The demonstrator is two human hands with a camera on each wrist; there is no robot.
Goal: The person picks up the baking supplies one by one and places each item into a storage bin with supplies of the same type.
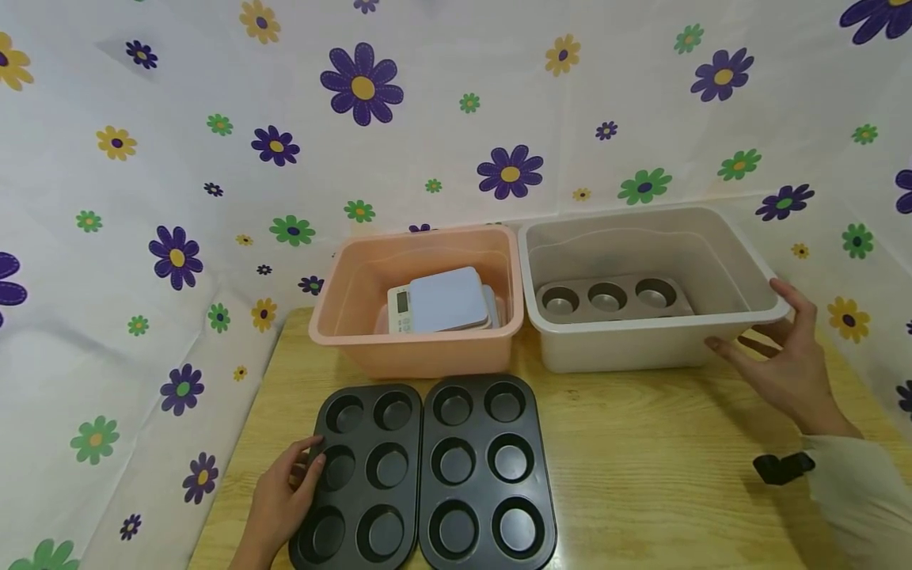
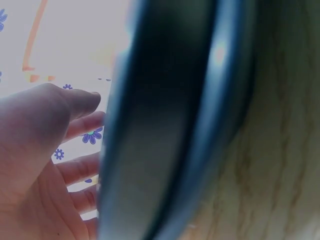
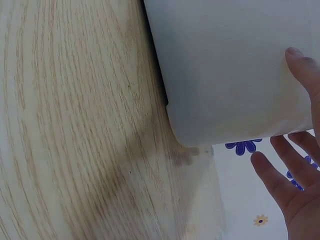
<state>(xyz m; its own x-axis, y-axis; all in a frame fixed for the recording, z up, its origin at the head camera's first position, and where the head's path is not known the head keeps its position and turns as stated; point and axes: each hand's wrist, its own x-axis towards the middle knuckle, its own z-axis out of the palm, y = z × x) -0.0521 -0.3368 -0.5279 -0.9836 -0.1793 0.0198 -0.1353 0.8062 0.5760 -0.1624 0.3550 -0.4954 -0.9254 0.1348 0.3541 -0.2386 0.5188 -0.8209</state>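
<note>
Two dark muffin tins lie side by side on the table, a left muffin tin (image 1: 366, 475) and a right muffin tin (image 1: 484, 475). My left hand (image 1: 279, 491) is at the left tin's outer edge, thumb and index finger right at the rim. In the left wrist view the tin's side (image 2: 150, 120) looms large and blurred, and the fingers (image 2: 82, 170) reach toward it, loosely extended. At the right front corner of a white bin (image 1: 620, 344), my right hand (image 1: 794, 360) has its thumb by the front wall and its fingers spread along the end.
A brownish muffin tin (image 1: 613, 297) sits inside the white bin. To its left, a peach bin (image 1: 427, 356) contains a white kitchen scale (image 1: 449, 301). Both bins stand at the back of the wooden table (image 1: 641, 467), before a flowered cloth (image 1: 427, 127).
</note>
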